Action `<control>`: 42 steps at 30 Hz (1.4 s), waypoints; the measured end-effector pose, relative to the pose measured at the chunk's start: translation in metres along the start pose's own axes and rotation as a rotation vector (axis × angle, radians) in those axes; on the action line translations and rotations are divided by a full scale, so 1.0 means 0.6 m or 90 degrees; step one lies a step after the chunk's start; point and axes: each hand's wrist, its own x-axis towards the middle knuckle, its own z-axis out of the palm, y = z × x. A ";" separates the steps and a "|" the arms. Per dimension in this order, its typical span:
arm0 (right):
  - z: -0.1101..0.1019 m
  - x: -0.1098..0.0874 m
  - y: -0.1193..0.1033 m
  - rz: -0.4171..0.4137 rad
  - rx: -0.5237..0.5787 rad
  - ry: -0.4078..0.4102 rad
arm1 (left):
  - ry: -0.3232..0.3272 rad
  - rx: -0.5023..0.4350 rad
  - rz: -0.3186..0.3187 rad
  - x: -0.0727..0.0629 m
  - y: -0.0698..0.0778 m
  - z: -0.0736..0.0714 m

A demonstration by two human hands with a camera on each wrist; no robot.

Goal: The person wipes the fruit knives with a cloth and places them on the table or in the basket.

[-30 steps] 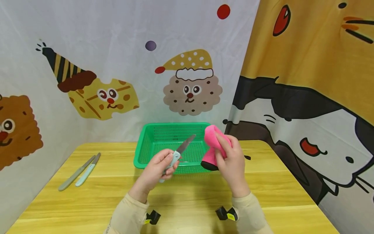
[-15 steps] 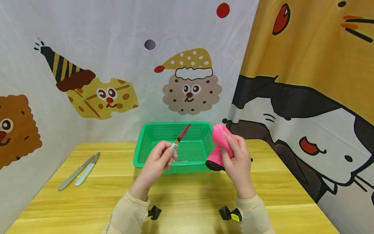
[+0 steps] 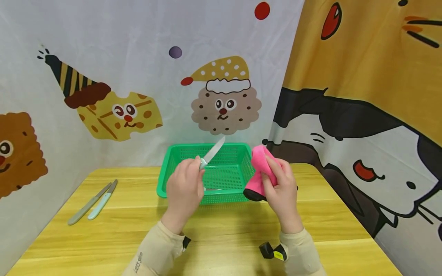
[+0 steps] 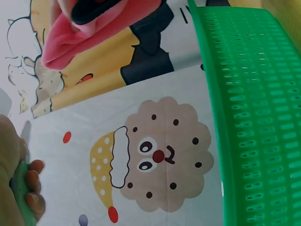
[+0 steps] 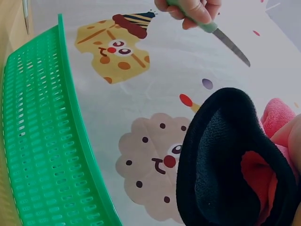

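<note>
At the left edge of the frame, the left hand (image 4: 8, 157) gripped a knife (image 4: 21, 188) by its green handle, the faint grey blade pointing up. At the upper left, the right hand (image 4: 67, 8), cut off by the top edge, held a pink cloth (image 4: 82, 45) with a black rim. A slotted green basket (image 4: 263, 127) filled the right side. In the lower middle, a white curtain (image 4: 61, 183) bore a sideways printed biscuit face (image 4: 162, 125) in a spotted yellow cap (image 4: 100, 157).
</note>
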 end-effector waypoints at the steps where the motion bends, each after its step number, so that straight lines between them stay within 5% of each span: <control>1: -0.001 0.000 0.000 0.003 0.000 -0.001 | 0.015 0.011 0.018 0.001 -0.001 0.001; 15: 0.009 -0.006 -0.011 -0.021 0.035 -0.039 | 0.095 0.071 0.124 0.009 -0.002 0.005; 20: 0.020 -0.012 -0.017 -0.054 0.042 -0.045 | 0.100 0.082 0.132 0.012 -0.003 0.006; 30: 0.051 -0.025 -0.064 -0.221 0.075 -0.039 | 0.075 0.076 0.124 0.007 -0.006 0.011; 42: 0.075 -0.022 -0.089 -0.205 0.004 -0.054 | 0.058 0.030 0.128 -0.008 0.004 0.017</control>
